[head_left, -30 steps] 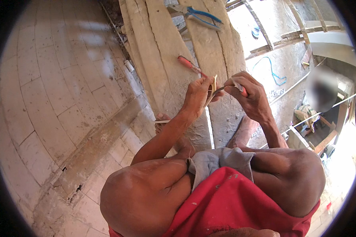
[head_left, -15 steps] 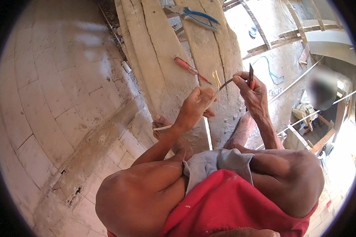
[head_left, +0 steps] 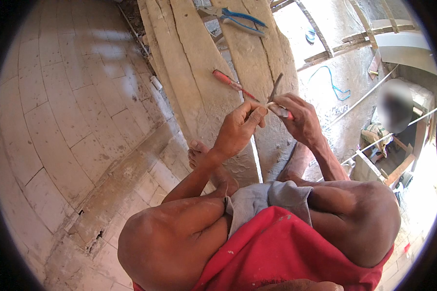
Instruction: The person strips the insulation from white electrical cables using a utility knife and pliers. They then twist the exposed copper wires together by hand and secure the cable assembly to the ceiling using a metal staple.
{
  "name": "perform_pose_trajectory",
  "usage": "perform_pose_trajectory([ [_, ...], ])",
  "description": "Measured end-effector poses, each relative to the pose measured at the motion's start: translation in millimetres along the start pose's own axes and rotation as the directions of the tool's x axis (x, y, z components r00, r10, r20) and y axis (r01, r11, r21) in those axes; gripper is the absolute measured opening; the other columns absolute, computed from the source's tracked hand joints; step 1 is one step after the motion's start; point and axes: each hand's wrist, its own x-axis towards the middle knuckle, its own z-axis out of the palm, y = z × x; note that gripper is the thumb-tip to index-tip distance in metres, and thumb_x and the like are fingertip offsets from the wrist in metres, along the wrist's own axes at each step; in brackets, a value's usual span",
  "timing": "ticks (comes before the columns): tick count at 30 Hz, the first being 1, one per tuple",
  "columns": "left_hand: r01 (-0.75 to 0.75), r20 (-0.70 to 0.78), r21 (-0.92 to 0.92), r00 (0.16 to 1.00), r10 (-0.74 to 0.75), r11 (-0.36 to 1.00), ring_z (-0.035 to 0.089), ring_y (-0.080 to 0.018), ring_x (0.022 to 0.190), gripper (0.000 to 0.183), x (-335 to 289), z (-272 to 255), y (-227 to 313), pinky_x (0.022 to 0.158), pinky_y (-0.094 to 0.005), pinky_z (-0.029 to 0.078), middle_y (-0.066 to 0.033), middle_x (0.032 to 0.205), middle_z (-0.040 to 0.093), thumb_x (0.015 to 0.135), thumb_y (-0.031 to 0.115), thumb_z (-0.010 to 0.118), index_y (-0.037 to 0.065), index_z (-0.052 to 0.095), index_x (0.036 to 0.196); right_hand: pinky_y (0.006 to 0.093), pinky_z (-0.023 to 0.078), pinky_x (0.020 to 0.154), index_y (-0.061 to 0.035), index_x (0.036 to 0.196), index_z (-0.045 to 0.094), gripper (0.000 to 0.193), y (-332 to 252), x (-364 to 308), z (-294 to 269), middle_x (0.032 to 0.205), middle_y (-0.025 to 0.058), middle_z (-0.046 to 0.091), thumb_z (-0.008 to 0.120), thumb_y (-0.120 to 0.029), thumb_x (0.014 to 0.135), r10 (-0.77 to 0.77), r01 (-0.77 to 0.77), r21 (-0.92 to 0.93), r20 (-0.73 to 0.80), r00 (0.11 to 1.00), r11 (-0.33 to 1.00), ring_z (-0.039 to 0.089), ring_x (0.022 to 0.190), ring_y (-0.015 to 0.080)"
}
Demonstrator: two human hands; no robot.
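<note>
My left hand (head_left: pixel 243 123) is closed in a pinch on a thin pale electric cable (head_left: pixel 267 105), just in front of the screwdriver's tip. Beside it my right hand (head_left: pixel 298 119) is closed round a red-handled knife (head_left: pixel 290 115), its fingertips meeting the cable at the left hand's fingertips. A narrow dark strip (head_left: pixel 276 86) sticks up from between the hands; whether it is cable sheath or the blade I cannot tell. On the plank lies a screwdriver (head_left: pixel 226 79) with a red handle. Farther off rest blue-handled pliers (head_left: pixel 243 20).
Worn wooden planks (head_left: pixel 194 63) with a gap between them lie under my feet. A blue cord (head_left: pixel 332 83) and a blue round object (head_left: pixel 310 35) are on the floor at right. Another person (head_left: pixel 394 106) is at the far right, near a sack (head_left: pixel 376 137) and wooden framing.
My right hand has come left and turned toward my left hand, bringing the knife to the cable. The dark strip now points upward. The cable's split pale ends no longer show above the fingers.
</note>
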Motion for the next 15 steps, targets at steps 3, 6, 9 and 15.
perform_pose_trajectory([
  [3, -0.031, -0.095, 0.04, 0.995, 0.035, 0.999, 0.048, -0.0043, 0.068, 0.027, 1.3, 10.6, -12.7, 0.062, -0.0229, 0.042, 0.0019, 0.081, 0.062, 0.107, 0.029, 0.057, 0.004, 0.067, 0.104, 0.0406, 0.052, 0.06, -0.0065, 0.097, 0.066, 0.021, -9.9, -10.4, 10.1, 0.082, 0.0091, 0.062, 0.073, -0.01, 0.078, -0.035, 0.039, -0.276, 0.019, 0.999, 0.96, 0.066, 0.069, 0.0296],
  [6, -0.021, -0.195, -0.081, 0.981, 0.005, 0.996, 0.047, -0.0043, 0.068, 0.029, 1.8, 25.1, -20.4, 0.061, -0.0229, 0.041, 0.0028, 0.08, 0.06, 0.108, 0.03, 0.056, 0.003, 0.066, 0.103, 0.041, 0.048, 0.056, -0.0103, 0.086, 0.06, 0.02, -13.5, -9.3, 24.2, 0.074, 0.0066, 0.054, 0.075, -0.013, 0.073, -0.072, 0.054, -0.334, -0.043, 0.997, 0.941, 0.061, 0.061, 0.0275],
  [9, 0.052, -0.2, -0.241, 0.974, -0.102, 0.969, 0.044, -0.0026, 0.064, 0.028, -0.7, 31.8, -6.5, 0.056, -0.0215, 0.036, 0.005, 0.078, 0.057, 0.108, 0.03, 0.056, 0.004, 0.065, 0.102, 0.0408, 0.047, 0.055, -0.0106, 0.084, 0.058, 0.02, -14.7, -8.2, 24.1, 0.073, 0.0078, 0.055, 0.075, -0.015, 0.074, -0.096, 0.074, -0.314, -0.056, 0.994, 0.946, 0.061, 0.06, 0.0275],
  [15, 0.188, 0.032, -0.505, 0.979, -0.2, 0.842, 0.033, 0.0003, 0.055, 0.025, -9.0, 25.5, -1.8, 0.048, -0.0184, 0.026, 0.0094, 0.071, 0.045, 0.108, 0.032, 0.056, 0.007, 0.063, 0.105, 0.0362, 0.046, 0.054, -0.0069, 0.082, 0.061, 0.016, -14.5, -7.9, 5.6, 0.07, 0.0026, 0.058, 0.07, -0.02, 0.085, 0.271, -0.276, 0.285, 0.058, 0.961, 0.918, 0.06, 0.061, 0.016],
])
